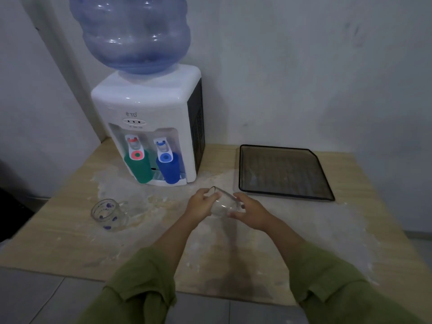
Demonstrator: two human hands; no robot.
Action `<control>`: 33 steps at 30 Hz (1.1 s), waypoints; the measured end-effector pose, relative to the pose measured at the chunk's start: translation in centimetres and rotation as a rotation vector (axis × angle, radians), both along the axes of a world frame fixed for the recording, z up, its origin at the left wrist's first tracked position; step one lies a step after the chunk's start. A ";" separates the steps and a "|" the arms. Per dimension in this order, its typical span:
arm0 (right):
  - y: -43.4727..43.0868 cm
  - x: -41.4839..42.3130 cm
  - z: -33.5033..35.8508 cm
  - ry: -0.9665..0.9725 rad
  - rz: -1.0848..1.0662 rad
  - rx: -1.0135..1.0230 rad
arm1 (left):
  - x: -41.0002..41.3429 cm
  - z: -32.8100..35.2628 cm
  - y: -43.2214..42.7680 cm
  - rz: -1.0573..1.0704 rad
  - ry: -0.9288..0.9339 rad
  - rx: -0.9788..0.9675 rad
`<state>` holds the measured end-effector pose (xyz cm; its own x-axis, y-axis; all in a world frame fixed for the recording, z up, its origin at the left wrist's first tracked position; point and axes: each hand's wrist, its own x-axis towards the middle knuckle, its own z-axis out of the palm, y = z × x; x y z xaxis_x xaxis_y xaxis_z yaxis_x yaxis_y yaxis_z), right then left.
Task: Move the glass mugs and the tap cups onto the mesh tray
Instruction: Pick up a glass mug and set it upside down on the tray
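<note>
Mesh tray (pixel 328 187) far right empty; plain glass mug (pixel 223 205) clasped by both hands (pixel 202 204), tilted, above tabletop (pixel 350 230); dotted mug (pixel 107 213), green cup (pixel 138 168), blue cup (pixel 167 169) pending.

A clear glass mug (pixel 224 204) is held tilted between both hands, its mouth toward the upper left. A second mug (pixel 108 213), clear with purple dots, stands left of the hands. A green cup (pixel 138 168) and a blue cup (pixel 168 168) stand beyond the hands. The black mesh tray (pixel 284 173) lies to the upper right of the hands.
</note>
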<state>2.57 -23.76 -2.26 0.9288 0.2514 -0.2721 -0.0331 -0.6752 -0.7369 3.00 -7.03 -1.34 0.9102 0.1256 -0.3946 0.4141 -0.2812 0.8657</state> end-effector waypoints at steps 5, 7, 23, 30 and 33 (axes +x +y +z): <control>-1.2 1.9 0.7 0.002 -0.137 0.205 | 2.5 0.7 -1.4 -0.052 0.022 -0.158; -1.6 3.0 0.8 0.033 -0.192 0.294 | 3.6 0.8 -1.8 -0.069 0.035 -0.199; -3.4 17.5 0.0 -0.180 -0.650 0.247 | 15.5 -4.7 0.1 -0.555 -0.004 0.328; -4.2 21.7 -1.2 -0.224 -0.744 -0.085 | 16.9 -9.6 0.9 -0.894 -0.180 0.793; -4.2 23.2 -2.0 -0.236 -0.738 -0.131 | 17.0 -10.8 1.0 -0.891 -0.220 0.790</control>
